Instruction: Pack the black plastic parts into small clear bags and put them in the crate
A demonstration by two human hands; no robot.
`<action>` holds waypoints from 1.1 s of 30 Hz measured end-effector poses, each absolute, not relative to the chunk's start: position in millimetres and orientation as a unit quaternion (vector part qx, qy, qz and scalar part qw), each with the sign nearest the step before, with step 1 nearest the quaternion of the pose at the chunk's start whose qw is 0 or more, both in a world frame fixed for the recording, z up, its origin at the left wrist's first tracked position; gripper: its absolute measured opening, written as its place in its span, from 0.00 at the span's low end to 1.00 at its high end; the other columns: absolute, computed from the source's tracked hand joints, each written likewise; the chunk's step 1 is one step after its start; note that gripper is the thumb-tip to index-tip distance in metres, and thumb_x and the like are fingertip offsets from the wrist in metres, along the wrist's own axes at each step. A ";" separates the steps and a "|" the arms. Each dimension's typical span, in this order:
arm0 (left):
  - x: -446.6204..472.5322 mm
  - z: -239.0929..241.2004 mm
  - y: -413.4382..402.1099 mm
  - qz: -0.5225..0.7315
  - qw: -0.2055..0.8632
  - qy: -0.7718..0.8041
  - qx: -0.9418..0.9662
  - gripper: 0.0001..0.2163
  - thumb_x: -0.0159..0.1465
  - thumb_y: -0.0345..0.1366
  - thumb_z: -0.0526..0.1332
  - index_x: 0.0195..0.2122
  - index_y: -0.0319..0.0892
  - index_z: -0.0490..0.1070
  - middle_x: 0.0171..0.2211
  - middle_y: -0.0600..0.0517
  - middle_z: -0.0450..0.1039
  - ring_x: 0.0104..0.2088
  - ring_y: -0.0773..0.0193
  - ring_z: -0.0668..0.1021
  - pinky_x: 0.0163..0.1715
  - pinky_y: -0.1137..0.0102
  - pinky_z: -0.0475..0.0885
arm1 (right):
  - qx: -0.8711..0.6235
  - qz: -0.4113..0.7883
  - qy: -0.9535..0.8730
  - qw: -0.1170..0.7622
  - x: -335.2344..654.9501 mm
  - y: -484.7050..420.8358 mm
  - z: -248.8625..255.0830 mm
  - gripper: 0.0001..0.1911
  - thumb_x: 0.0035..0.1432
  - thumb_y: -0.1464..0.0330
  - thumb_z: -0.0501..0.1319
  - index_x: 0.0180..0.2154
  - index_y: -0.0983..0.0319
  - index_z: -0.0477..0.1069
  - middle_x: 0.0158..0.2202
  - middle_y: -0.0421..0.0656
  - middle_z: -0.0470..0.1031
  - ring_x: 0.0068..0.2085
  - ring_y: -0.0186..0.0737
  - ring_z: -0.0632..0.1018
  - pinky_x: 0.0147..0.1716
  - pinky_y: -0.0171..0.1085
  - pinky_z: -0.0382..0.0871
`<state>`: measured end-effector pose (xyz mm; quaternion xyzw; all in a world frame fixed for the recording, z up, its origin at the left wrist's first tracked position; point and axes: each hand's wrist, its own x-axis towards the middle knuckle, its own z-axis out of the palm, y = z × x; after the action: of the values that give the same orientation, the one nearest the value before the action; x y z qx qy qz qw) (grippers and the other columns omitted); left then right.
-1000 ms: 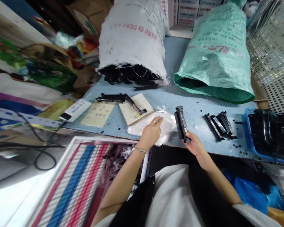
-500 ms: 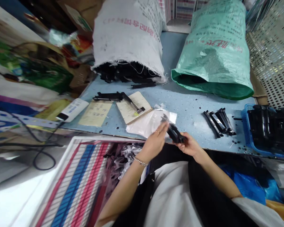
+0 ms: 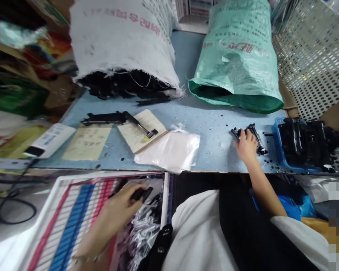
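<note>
My left hand (image 3: pixel 117 212) is low at the left, over the open striped sack (image 3: pixel 73 214), with its fingers closed on a black plastic part in clear wrap (image 3: pixel 141 193). My right hand (image 3: pixel 246 145) reaches out onto the blue table (image 3: pixel 209 124) and lies on a small row of black plastic parts (image 3: pixel 250 134); whether it grips one I cannot tell. A stack of clear plastic bags (image 3: pixel 169 150) lies between the two hands near the table's front edge.
A white sack (image 3: pixel 121 41) spilling black parts and a green sack (image 3: pixel 237 56) lie at the back. A blue basket of black parts (image 3: pixel 303 145) stands at the right, beside a perforated metal panel (image 3: pixel 310 56). Papers, a tool (image 3: pixel 139 126) and a white device (image 3: pixel 49 139) lie at the left.
The hands have parted. My left hand dropped from the table to the striped sack with the black part. My right hand went right to the row of parts. The view shifted left.
</note>
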<state>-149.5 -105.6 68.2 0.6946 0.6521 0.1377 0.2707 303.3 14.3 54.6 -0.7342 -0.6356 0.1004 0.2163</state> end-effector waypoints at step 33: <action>-15.4 23.3 16.4 0.403 0.339 0.582 0.619 0.07 0.58 0.36 0.67 0.24 0.42 0.74 0.29 0.51 0.72 0.33 0.64 0.76 0.35 0.68 0.74 | -0.392 0.808 -0.258 0.356 191.5 17.3 42.7 0.18 0.40 0.61 0.76 0.33 0.62 0.79 0.30 0.40 0.79 0.30 0.34 0.75 0.30 0.33 0.69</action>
<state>-15.4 16.4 23.3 0.6193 0.5822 0.4029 0.3394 191.5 17.3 42.7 -0.3923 -0.2583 0.8079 0.3558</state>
